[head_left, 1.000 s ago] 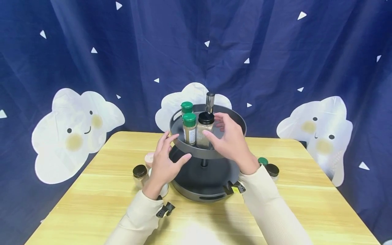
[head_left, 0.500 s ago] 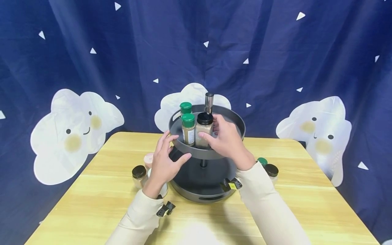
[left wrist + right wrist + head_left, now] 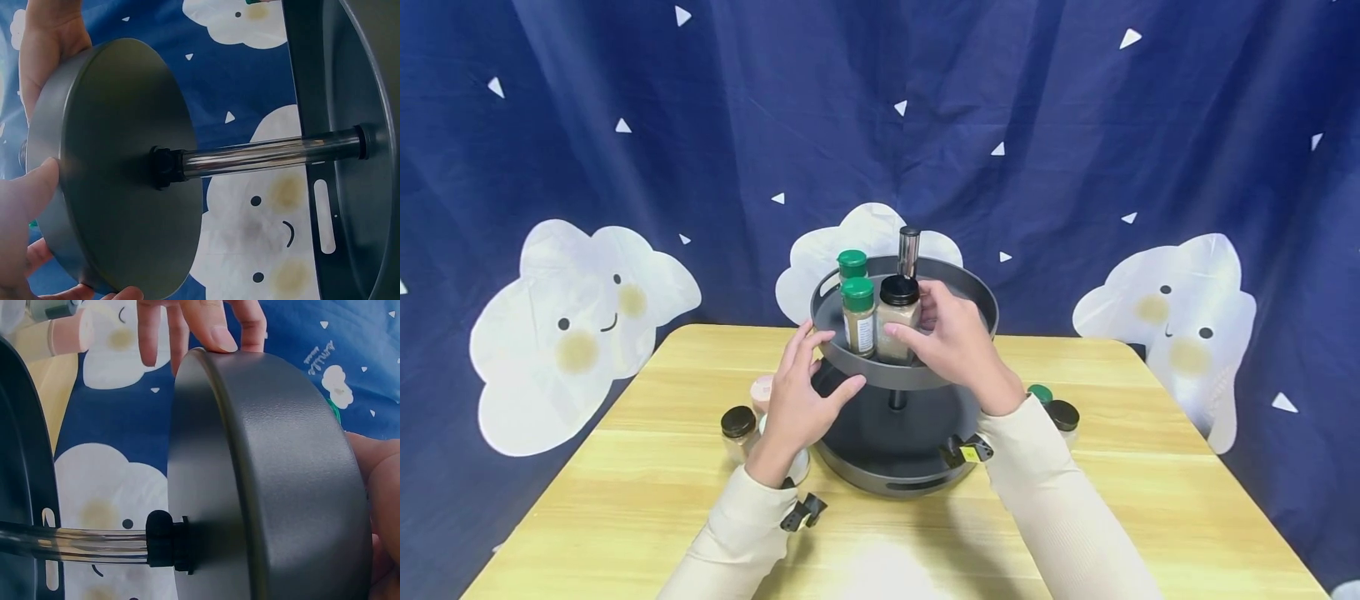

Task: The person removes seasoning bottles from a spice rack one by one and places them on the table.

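Note:
In the head view my right hand (image 3: 951, 337) holds a clear spice jar (image 3: 895, 333) with a black lid, thumb in front and fingers behind. The jar stands on the upper tray (image 3: 902, 379) of a dark grey two-tier turntable. My left hand (image 3: 801, 400) rests at that tray's left rim with fingers spread, and the right wrist view shows its thumb (image 3: 222, 339) against the rim. Left of the jar are two green-capped spice bottles (image 3: 860, 321), one behind the other. A shiny metal post (image 3: 908, 252) rises behind the jar.
The lower tray (image 3: 895, 442) sits on the wooden table (image 3: 647, 508). On the left, partly behind my left hand, are a brown-lidded jar (image 3: 739, 427) and a pink-topped one (image 3: 762, 390). A black-lidded jar (image 3: 1063, 415) and a green cap (image 3: 1040, 393) show beyond my right sleeve.
My right fingers have closed in around the black-lidded jar on the upper tray. The left hand has stayed at the rim. The whole head view has shifted slightly.

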Demonstrator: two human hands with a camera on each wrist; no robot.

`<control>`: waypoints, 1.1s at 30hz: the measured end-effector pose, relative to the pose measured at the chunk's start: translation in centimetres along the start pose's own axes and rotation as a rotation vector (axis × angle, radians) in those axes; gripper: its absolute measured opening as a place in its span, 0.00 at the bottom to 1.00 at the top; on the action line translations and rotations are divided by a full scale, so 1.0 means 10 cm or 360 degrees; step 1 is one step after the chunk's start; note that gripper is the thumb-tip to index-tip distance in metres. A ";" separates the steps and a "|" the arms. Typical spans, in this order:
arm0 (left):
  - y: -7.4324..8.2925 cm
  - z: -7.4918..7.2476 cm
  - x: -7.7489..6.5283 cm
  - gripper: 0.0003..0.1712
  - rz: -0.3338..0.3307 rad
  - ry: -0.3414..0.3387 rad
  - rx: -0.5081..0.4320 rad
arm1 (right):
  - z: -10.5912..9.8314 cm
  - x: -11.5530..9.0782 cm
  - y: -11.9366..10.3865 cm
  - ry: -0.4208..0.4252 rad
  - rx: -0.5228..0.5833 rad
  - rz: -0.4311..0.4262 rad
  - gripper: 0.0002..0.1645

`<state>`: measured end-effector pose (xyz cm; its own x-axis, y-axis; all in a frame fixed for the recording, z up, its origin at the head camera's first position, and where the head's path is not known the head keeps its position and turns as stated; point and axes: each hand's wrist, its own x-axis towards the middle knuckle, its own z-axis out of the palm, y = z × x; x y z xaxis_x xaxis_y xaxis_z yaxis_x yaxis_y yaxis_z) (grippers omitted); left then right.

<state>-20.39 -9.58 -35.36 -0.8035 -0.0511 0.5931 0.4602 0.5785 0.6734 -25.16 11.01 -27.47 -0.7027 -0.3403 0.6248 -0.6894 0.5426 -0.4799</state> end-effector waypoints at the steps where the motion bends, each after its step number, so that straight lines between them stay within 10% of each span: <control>1: 0.00 0.00 0.00 0.39 0.0001 0.0000 -0.0002 | 0.00 0.00 0.00 0.0000 0.0000 0.0002 0.37; 33: -0.02 0.02 -0.01 0.39 -0.0011 -0.0006 -0.0016 | -0.10 0.00 0.03 0.0134 0.0039 0.0020 0.34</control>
<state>-20.46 -9.54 -35.68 -0.8081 -0.0518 0.5868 0.4585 0.5700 0.6818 -25.24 11.92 -27.02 -0.6949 -0.2671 0.6676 -0.6852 0.5274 -0.5023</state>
